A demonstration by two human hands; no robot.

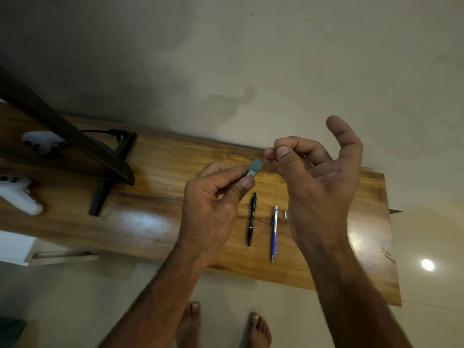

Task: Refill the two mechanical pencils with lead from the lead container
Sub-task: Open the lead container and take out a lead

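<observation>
My left hand [213,199] holds a small teal lead container [254,168] above the wooden table [155,222], its open end tilted up to the right. My right hand [316,172] pinches at that end with thumb and forefinger; whether a lead sits between the fingertips is too fine to see. Below the hands, a black mechanical pencil [251,219] and a blue-and-silver mechanical pencil [274,234] lie side by side, tips toward me. A small silver cap [285,214] rests just right of the blue pencil's top.
A dark monitor stand [105,187] with its screen edge occupies the table's left part. Two white game controllers [20,194] [42,141] lie there. A cable plug [118,134] sits behind the stand. The wall runs along the table's far edge. My bare feet stand on the tiled floor.
</observation>
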